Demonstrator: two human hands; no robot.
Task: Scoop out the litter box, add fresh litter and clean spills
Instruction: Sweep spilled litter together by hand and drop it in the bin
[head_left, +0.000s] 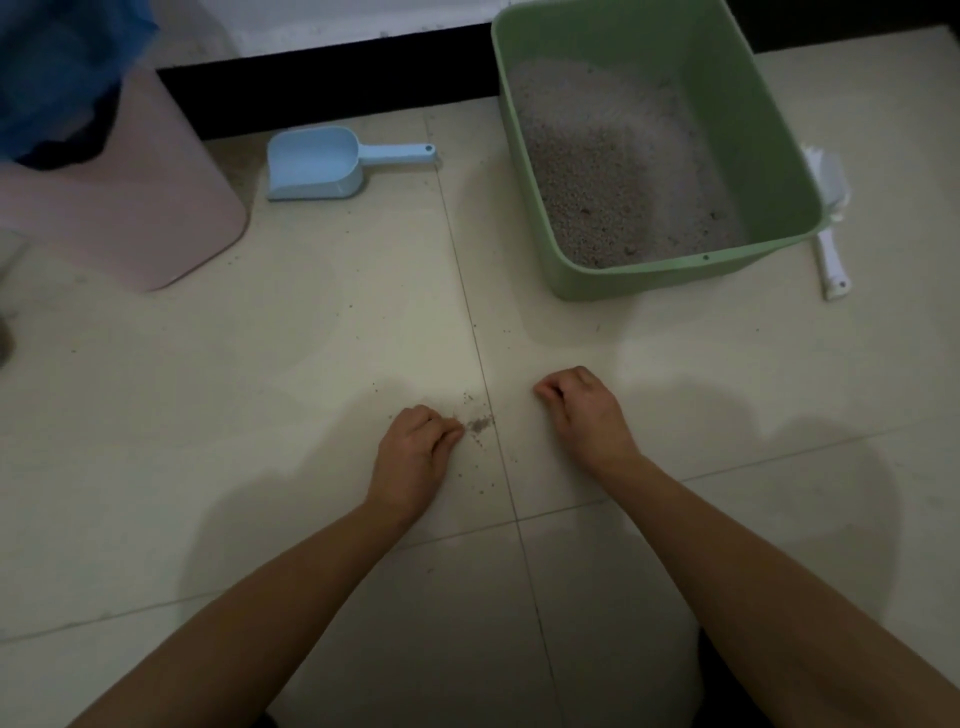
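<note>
While the spill clean-up step was in hand, L hand (415, 452) lay fingers-curled on the tile floor (208, 415), tips touching a small heap of spilled litter (479, 424). R hand (582, 410) sat curled nearby, across the grout line. Whether either held grains: cannot tell. Litter box (649, 280) stood well apart, brush (834, 260) beside it, scoop (311, 163) between it and pink bin (130, 208). Next move prob. called for gathering the grains, then fetching brush or scoop.

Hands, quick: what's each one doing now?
Left hand: curled beside spilled litter; grip cannot be told.
Right hand: closed, nothing visible in it.
</note>
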